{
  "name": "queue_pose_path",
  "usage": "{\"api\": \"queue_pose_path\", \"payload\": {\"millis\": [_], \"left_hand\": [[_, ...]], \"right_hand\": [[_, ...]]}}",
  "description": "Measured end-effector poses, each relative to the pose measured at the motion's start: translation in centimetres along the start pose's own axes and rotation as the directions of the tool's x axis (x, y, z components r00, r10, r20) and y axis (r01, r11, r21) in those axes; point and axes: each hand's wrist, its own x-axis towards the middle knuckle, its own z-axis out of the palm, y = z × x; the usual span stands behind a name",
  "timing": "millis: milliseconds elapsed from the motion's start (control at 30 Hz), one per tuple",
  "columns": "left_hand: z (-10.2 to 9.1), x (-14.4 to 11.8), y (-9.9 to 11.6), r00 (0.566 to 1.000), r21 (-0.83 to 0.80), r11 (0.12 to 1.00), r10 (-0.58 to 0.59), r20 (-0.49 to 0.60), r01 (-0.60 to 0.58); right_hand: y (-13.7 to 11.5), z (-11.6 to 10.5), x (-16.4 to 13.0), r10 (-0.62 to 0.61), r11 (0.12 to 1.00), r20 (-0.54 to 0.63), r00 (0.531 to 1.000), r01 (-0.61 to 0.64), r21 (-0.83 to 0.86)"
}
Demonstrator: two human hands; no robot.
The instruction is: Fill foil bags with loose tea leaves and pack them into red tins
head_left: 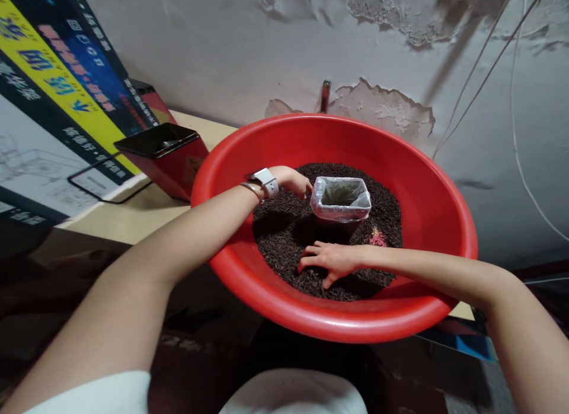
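Note:
A wide red plastic basin point(427, 194) holds a bed of dark, dry bits that look like loose tea leaves point(280, 248). Among the leaves stands a rectangular tin point(340, 229) lined with a clear plastic bag point(320, 207), its mouth open upward. My left hand point(291, 180), with a watch on its wrist, is at the tin's left side, its bent fingers gripping the bag-lined rim; the fingertips are partly hidden. In front of the tin, my right hand point(331, 260) lies palm down with fingers spread on the leaves, holding nothing visible.
Left of the basin, a red tin with a dark top point(164, 153) stands on a pale tabletop point(128, 218), next to a black wire-like frame point(89, 194). A large printed box point(57, 105) leans behind. A peeling wall point(222, 52) with hanging cords point(475, 88) rises beyond the basin.

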Motion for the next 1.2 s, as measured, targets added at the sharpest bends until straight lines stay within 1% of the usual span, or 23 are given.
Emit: {"api": "queue_pose_path", "payload": {"millis": [67, 200, 300, 333, 400, 467, 533, 567, 600, 633, 667, 733, 800, 833, 867, 900, 933, 967, 1067, 1133, 1200], "left_hand": [[0.0, 0.1, 0.3, 0.999, -0.006, 1.000, -0.022, 0.033, 0.023], [-0.1, -0.2, 1.1, 0.999, 0.006, 0.999, -0.040, 0.031, 0.040], [-0.2, -0.4, 1.5, 0.998, 0.036, 0.999, -0.037, 0.059, 0.035], [-0.3, -0.5, 1.6, 0.997, 0.046, 0.998, -0.033, 0.067, 0.030], [-0.4, -0.6, 1.8, 0.997, 0.057, 0.998, -0.024, 0.074, 0.019], [-0.4, -0.8, 2.0, 0.997, 0.047, 0.999, -0.006, 0.071, 0.003], [-0.5, -1.0, 2.3, 0.998, 0.015, 1.000, 0.010, 0.060, -0.011], [-0.5, -1.1, 2.4, 0.998, -0.002, 1.000, 0.020, 0.055, -0.019], [-0.6, -1.2, 2.6, 0.998, -0.013, 1.000, 0.027, 0.054, -0.027], [-0.6, -1.2, 2.7, 0.998, -0.017, 0.999, 0.029, 0.050, -0.028], [-0.6, -1.2, 2.8, 0.999, -0.014, 1.000, 0.018, 0.046, -0.017], [-0.7, -1.1, 2.9, 0.999, 0.001, 1.000, -0.017, 0.043, 0.017], [-0.7, -0.9, 2.8, 0.998, 0.007, 0.999, -0.038, 0.042, 0.038], [-0.6, -0.8, 2.8, 0.998, 0.003, 0.999, -0.039, 0.041, 0.039], [-0.6, -0.7, 2.7, 0.999, -0.003, 0.999, -0.035, 0.041, 0.036], [-0.5, -0.7, 2.6, 0.999, -0.008, 0.999, -0.035, 0.037, 0.035], [-0.4, -0.6, 2.5, 0.999, -0.011, 0.999, -0.039, 0.035, 0.040], [-0.3, -0.5, 2.4, 0.998, -0.011, 0.999, -0.044, 0.035, 0.044], [-0.1, -0.4, 2.2, 0.999, 0.011, 1.000, -0.015, 0.047, 0.015], [-0.1, -0.3, 2.1, 0.998, 0.031, 0.999, 0.032, 0.055, -0.034], [0.0, -0.2, 1.9, 0.998, 0.060, 0.997, 0.034, 0.058, -0.037]], "right_hand": [[-0.1, -0.4, -0.2, 0.022, 0.998, 0.030, 0.999, -0.020, -0.062], [0.0, -0.8, -0.5, 0.125, 0.988, 0.117, 0.985, -0.113, -0.103], [0.1, -1.1, -0.6, 0.163, 0.982, 0.131, 0.978, -0.148, -0.118], [0.1, -1.3, -0.7, 0.160, 0.983, 0.111, 0.981, -0.148, -0.109], [-0.1, -2.0, -0.9, 0.130, 0.990, 0.022, 0.991, -0.128, -0.052], [-0.2, -3.0, -1.3, 0.086, 0.995, -0.110, 0.990, -0.081, 0.050], [-0.3, -4.2, -1.8, 0.056, 0.986, -0.257, 0.965, -0.014, 0.165], [-0.3, -4.8, -2.1, 0.057, 0.977, -0.340, 0.939, 0.017, 0.212], [-0.2, -5.4, -2.4, 0.068, 0.969, -0.428, 0.901, 0.043, 0.245], [0.0, -6.0, -2.8, 0.093, 0.963, -0.517, 0.851, 0.055, 0.265], [0.3, -6.5, -3.1, 0.131, 0.960, -0.599, 0.790, 0.050, 0.277], [1.2, -7.2, -3.8, 0.238, 0.952, -0.726, 0.645, -0.008, 0.305], [2.5, -7.6, -4.3, 0.336, 0.935, -0.793, 0.509, -0.076, 0.348], [3.3, -7.6, -4.6, 0.367, 0.926, -0.811, 0.456, -0.098, 0.364], [4.1, -7.5, -4.8, 0.384, 0.921, -0.823, 0.418, -0.111, 0.373], [4.9, -7.4, -4.9, 0.389, 0.920, -0.831, 0.398, -0.121, 0.373], [5.7, -7.2, -5.1, 0.387, 0.921, -0.835, 0.392, -0.129, 0.367], [6.4, -7.1, -5.2, 0.383, 0.923, -0.834, 0.396, -0.137, 0.359], [7.8, -6.7, -5.5, 0.365, 0.931, -0.816, 0.448, -0.156, 0.331], [8.3, -6.4, -5.5, 0.354, 0.935, -0.800, 0.484, -0.161, 0.317], [8.5, -6.2, -5.4, 0.334, 0.942, -0.789, 0.515, -0.169, 0.289]]}}
